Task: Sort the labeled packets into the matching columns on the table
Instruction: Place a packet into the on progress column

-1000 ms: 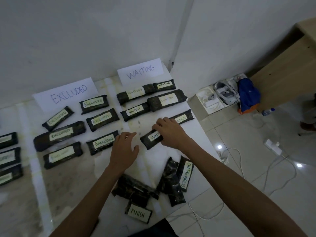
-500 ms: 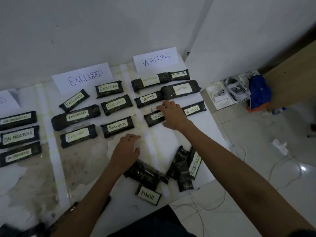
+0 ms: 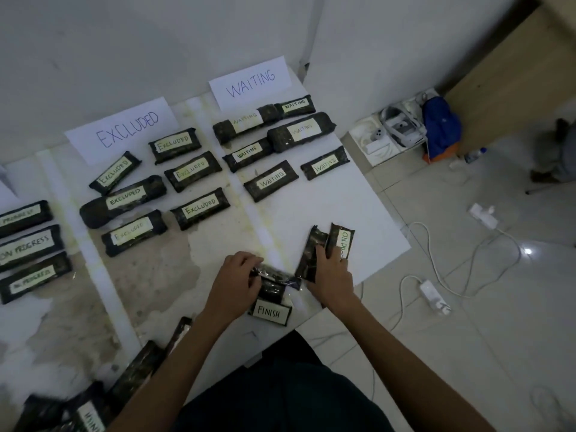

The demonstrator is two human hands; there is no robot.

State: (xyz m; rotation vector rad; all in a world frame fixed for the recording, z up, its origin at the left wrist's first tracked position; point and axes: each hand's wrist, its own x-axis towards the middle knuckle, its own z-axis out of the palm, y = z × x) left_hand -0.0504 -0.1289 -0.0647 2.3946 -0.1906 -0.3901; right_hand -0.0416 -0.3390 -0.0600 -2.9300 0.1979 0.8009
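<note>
Dark packets with pale labels lie in columns on the white table (image 3: 349,219). Paper signs read EXCLUDED (image 3: 124,129) and WAITING (image 3: 251,82), with matching packets below each. Three ON PROGRESS packets (image 3: 26,247) lie at the left edge. My left hand (image 3: 233,282) closes its fingers on a dark packet (image 3: 276,275) in the near pile, above a FINISH packet (image 3: 271,313). My right hand (image 3: 330,275) rests on two upright packets, one labelled ON PROGRESS (image 3: 343,244), thumb between them. The last WAITING packet (image 3: 271,180) lies free in its column.
More packets (image 3: 87,413) are heaped at the near left table edge. Right of the table, the tiled floor holds white power strips (image 3: 431,294) with cables, a white box with a headset (image 3: 399,126), a blue bag (image 3: 441,126) and a wooden desk (image 3: 514,76).
My right hand let go of the WAITING packet and came back to the near pile. My left hand moved right onto a packet there. The camera tilted down.
</note>
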